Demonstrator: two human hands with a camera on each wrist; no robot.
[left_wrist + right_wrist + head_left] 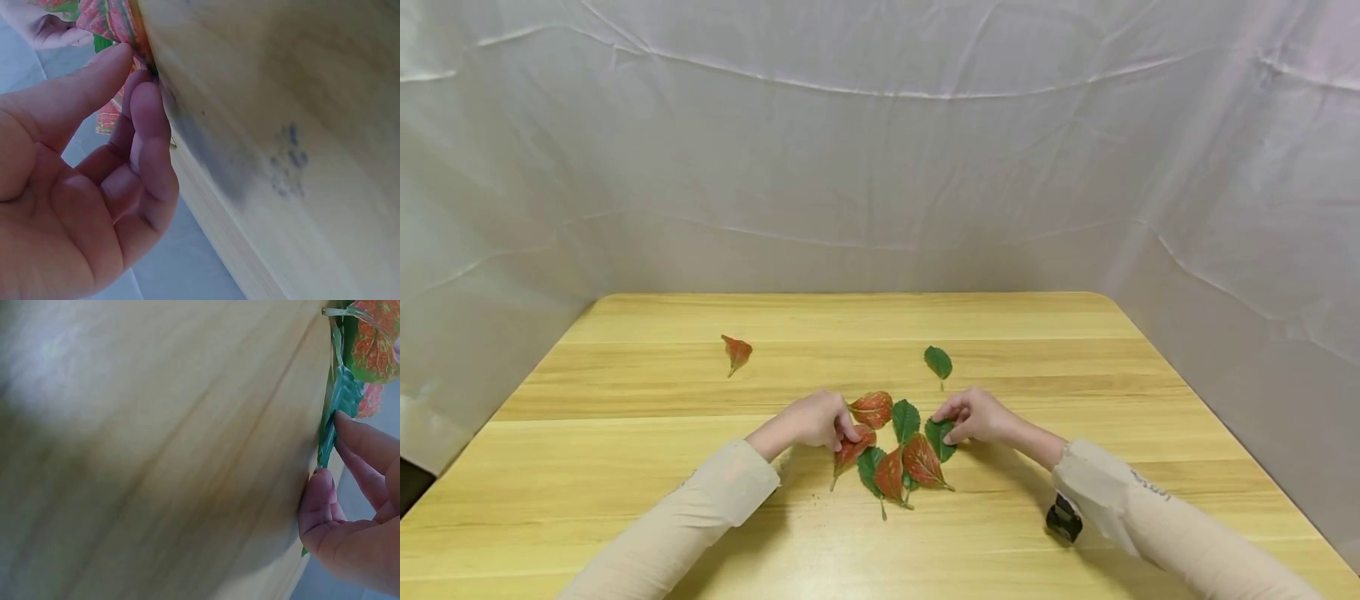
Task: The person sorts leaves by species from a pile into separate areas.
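My left hand (822,421) pinches a red leaf with yellowish veins (847,454) at the left side of a ring of leaves; thumb and fingertips meet at its edge (119,22) in the left wrist view. Opposite it, my right hand (981,417) holds a green toothed leaf (938,442) between thumb and fingers, low against the wood (342,397). Between the hands lie another red leaf (871,409), a green leaf (906,421), a lower green leaf (869,468) and two overlapping red leaves (924,462), with a green one partly hidden beneath.
A lone red leaf (737,353) lies toward the back left of the wooden table (625,500). Behind the ring is a single green leaf (937,361). Pale cloth (880,183) hangs around the back and sides. Small dark specks show near the left hand.
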